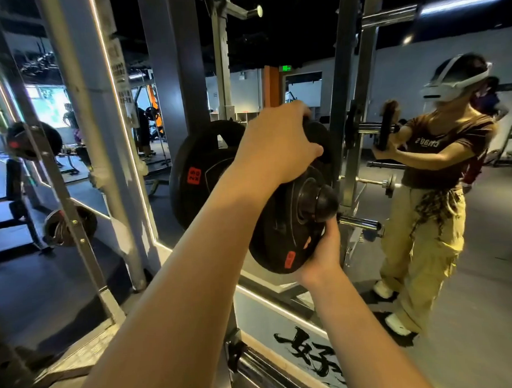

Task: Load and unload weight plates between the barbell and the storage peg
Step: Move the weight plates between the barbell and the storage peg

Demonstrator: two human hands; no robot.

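Observation:
A small black weight plate with a red label sits on a peg whose dark round end cap pokes through its hub. My left hand grips the plate's top rim, fingers curled over the edge. From below, my right hand holds the lower rim, thumb and fingers wrapped round it. Behind it hangs a larger black plate with a red 25 kg label. Whether the plate is fully seated on the peg I cannot tell.
A grey rack upright stands just right of the plates. A chrome peg end shows beyond my right hand. A wall mirror reflects a person holding a plate. Another plate hangs on a slanted frame at left.

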